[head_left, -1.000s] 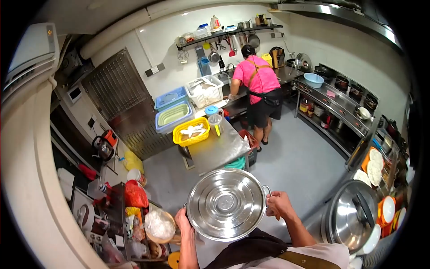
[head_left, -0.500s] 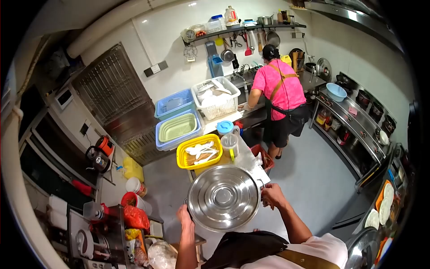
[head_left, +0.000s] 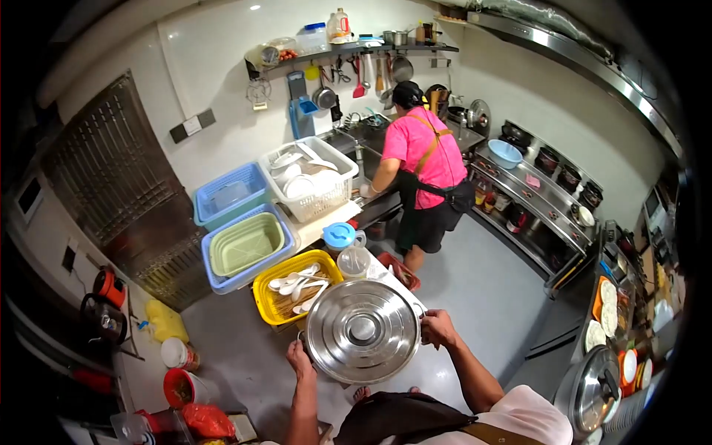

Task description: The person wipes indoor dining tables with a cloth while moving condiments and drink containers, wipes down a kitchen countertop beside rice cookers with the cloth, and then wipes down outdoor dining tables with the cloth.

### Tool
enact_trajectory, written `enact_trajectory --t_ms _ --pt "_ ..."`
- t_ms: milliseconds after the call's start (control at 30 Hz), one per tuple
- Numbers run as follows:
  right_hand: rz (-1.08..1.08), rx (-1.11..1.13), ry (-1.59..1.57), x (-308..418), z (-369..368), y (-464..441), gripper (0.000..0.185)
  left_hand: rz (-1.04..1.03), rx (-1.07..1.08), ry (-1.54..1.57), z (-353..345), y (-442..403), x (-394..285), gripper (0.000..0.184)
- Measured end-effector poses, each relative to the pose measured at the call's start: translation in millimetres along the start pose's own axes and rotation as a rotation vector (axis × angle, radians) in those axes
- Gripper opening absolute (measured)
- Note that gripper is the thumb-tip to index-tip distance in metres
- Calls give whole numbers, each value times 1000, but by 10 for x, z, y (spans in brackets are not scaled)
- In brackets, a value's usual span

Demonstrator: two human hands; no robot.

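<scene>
A large round steel pot with its lid on (head_left: 363, 331) is held level in front of my body. My left hand (head_left: 300, 359) is closed on the handle at its left side, and my right hand (head_left: 439, 328) grips the handle at its right. Just beyond the pot, a yellow basket (head_left: 264, 300) holds white spoons and thin brown sticks. A clear plastic jug (head_left: 354, 262) stands beside the basket, near a container with a blue lid (head_left: 340, 236). The pot's far edge overlaps the small table in view.
A person in a pink shirt (head_left: 426, 152) bends over the sink ahead. Blue tubs (head_left: 231, 194) and a white basket of dishes (head_left: 319, 200) line the left counter. A stove shelf (head_left: 530, 194) runs along the right; a lidded pot (head_left: 595, 389) stands at lower right.
The pot and both hands have moved forward, closer to the small table, basket and sink. The view has turned somewhat. Both hands keep hold of the pot.
</scene>
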State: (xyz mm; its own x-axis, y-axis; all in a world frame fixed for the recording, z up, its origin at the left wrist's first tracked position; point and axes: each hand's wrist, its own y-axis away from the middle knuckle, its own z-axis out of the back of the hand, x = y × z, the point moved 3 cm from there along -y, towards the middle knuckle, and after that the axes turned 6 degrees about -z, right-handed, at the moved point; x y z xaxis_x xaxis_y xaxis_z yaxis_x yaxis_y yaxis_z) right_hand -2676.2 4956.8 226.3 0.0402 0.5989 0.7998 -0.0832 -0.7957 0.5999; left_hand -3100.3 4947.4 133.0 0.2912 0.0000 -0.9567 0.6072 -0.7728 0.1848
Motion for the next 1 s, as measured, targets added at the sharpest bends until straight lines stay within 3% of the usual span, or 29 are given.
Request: enact_trajectory --t_ms 67,100,167,200,233,333,400,467,500,567,667,767,833,900,967,1000 --pt "-16 51 -62 91 -53 109 16 8 39 -81 -38 -81 -40 28" --pt "-28 51 2 130 -22 212 24 24 44 -27 -28 -108 -53 33" --pt "67 -90 -157 16 91 321 35 169 53 -5 -88 73 -391 52" --pt "113 -166 -242 -79 159 409 42 97 47 5 114 -108 -45 55" --pt "135 -196 -86 -174 334 554 64 117 100 -84 230 -72 -56 54" --pt "-11 -380 330 -1213 958 823 68 444 107 -315 755 -258 776 56" --pt "-187 -497 594 -1997 1370 1177 66 535 274 -535 619 8 1046 53" --pt "-372 -442 447 -2941 1623 1703 44 573 536 -735 268 417 1381 51" --pt "-455 -397 206 -3470 1691 2030 38 584 690 -828 78 668 1593 50" --pt "-611 -608 124 -4930 1816 2522 28 574 1004 -1018 -209 1301 1945 48" --pt "-638 -952 9 -5943 1695 3841 30 458 1480 -1260 -419 2314 2391 44" --pt "-584 -1321 -197 -6711 1542 4910 33 89 1984 -1414 -566 3240 2702 41" --pt "-510 -1356 -650 -6801 1463 5650 32 -301 2326 -1424 -691 3769 2864 39" --pt "-139 -1506 -1116 -6736 1344 6078 32 -542 2555 -1329 -838 4336 3093 37" --pt "243 -1599 -1336 -6552 1423 6608 38 -505 2656 -1203 -1081 5026 3363 34" --pt "403 -1619 -1350 -6350 1393 6866 42 -118 2545 -1310 -1080 5364 3409 34"
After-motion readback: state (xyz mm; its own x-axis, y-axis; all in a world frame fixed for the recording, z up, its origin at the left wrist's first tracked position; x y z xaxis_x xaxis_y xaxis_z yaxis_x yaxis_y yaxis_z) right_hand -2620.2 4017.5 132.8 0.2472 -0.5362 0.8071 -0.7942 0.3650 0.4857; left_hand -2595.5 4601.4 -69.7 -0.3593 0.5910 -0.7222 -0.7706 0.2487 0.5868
